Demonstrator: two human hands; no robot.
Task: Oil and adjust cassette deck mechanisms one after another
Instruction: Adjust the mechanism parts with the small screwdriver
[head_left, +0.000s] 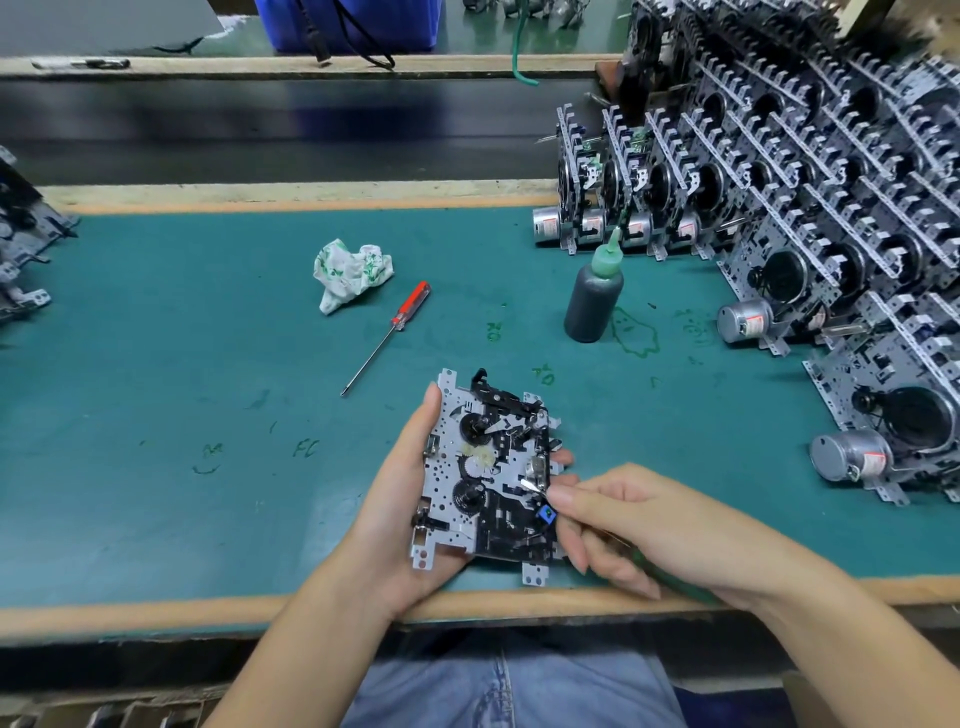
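Green matting covers the desk (156, 364), and at its far left edge a few grey mechanisms (21, 249) sit partly out of view. Moving in, there's a crumpled white cloth with green print (350, 273), and just beside it a red-handled screwdriver (387, 338) lying flat, its tip pointing towards the near edge. Now the action: the left hand (400, 499) cradles a cassette deck mechanism (488, 478) from below, just above the near edge of the desk, thumb up along its left side, fingers curled round underneath so their tips peek out on the right. The plate faces up, black reels and a pale gear on show. Coming in from the right, the right hand (623, 525) pinches a slim metal tool (532, 486) between thumb and forefinger, its tip resting on the mechanism's right side near a small blue part (545, 514); the other fingers are curled loosely beneath. Further back, a dark oil bottle with a green nozzle (595, 296) stands upright on the mat. And far right, rows of stacked mechanisms (805, 208) are packed tight, silver motors showing along their near side.
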